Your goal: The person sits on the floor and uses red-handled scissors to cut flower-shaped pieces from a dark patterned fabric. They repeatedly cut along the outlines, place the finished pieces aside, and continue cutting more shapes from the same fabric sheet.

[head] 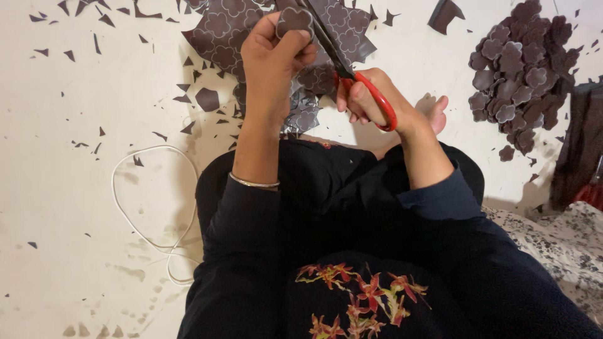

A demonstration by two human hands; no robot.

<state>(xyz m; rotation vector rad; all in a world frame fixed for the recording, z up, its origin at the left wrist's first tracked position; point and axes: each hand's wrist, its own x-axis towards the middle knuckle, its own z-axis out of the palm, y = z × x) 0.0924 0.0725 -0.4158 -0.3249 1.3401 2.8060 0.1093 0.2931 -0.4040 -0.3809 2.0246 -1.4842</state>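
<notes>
My left hand [271, 59] pinches a dark brown sheet [229, 28] printed with pale flower outlines, its fingers closed on one flower shape [294, 20] at the sheet's edge. My right hand [365, 99] grips red-handled scissors [370, 94], whose dark blades [326, 37] slant up and left into the sheet right beside that flower. A silvery underside of the sheet [301, 113] hangs below my left hand. Both arms wear dark sleeves, and a thin bangle [254, 183] circles my left wrist.
A heap of cut-out brown flower shapes [518, 78] lies at the upper right. Small dark offcuts [207, 99] litter the pale floor. A white cord [147, 201] loops at the left. My crossed legs and a bare foot [438, 114] lie below. Patterned cloth [565, 245] lies at right.
</notes>
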